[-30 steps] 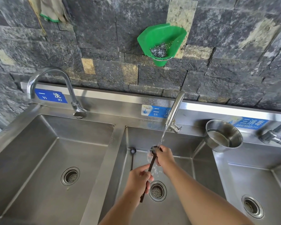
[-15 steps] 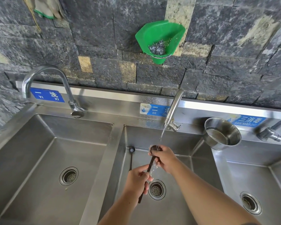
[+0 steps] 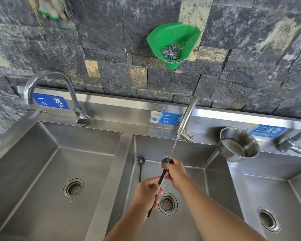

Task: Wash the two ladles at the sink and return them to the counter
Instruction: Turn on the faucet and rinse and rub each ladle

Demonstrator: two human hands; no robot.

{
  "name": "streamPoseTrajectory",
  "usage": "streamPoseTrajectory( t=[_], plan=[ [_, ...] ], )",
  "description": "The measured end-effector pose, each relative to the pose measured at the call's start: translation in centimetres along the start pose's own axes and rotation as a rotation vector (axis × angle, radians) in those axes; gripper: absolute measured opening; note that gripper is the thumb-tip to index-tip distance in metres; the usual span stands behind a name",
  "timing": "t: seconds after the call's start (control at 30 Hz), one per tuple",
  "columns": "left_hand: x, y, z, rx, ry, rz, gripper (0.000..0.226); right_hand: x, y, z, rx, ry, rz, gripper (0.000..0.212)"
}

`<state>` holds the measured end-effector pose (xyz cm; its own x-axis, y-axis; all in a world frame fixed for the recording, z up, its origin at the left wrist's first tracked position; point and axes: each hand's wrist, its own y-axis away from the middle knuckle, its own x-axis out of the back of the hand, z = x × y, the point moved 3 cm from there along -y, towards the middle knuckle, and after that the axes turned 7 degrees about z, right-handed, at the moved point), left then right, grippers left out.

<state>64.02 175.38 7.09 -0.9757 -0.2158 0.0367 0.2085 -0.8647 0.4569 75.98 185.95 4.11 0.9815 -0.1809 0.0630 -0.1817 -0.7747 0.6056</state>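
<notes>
At frame centre, the ladle (image 3: 163, 176) is still gripped by the left hand (image 3: 149, 192) while its bowl, rubbed by the right hand (image 3: 175, 172), stays under running water, so washing continues.

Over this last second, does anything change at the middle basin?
Hardly. The left hand keeps its grip on the handle of the ladle, and the right hand keeps rubbing its bowl under the running faucet. The second ladle stays lying in the basin, and the steel pot stays on the ledge.
</notes>
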Motion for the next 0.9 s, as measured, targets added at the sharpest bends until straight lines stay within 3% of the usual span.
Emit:
streamPoseTrajectory(
  t=[0.17, 0.37, 0.47, 0.6, 0.7, 0.9],
  plan=[
    [-0.3, 0.2, -0.5, 0.006, 0.019, -0.017, 0.043, 0.4, 0.0, -0.8, -0.029, -0.008, -0.144, 0.013],
    [-1.2, -0.2, 0.1, -0.012, 0.016, -0.005, 0.045, 0.5, -0.1, -1.3, 0.281, 0.267, 0.17, 0.022],
    [-1.8, -0.5, 0.5, 0.004, 0.007, -0.017, 0.046, 0.3, 0.3, -0.9, 0.22, 0.145, 0.284, 0.032],
    [-1.9, -0.6, 0.3, 0.014, -0.003, 0.001, 0.031, -0.4, 1.2, -1.7, 0.016, -0.337, -0.023, 0.025],
    [-1.8, -0.9, 0.1, 0.072, 0.056, -0.015, 0.019, -0.4, 2.3, -2.8, 0.033, -0.327, -0.242, 0.018],
    [-2.3, -1.7, 0.8, 0.194, 0.248, -0.196, 0.031, -0.4, 2.8, -4.1, 0.144, -0.176, -0.183, 0.02]
  ],
)
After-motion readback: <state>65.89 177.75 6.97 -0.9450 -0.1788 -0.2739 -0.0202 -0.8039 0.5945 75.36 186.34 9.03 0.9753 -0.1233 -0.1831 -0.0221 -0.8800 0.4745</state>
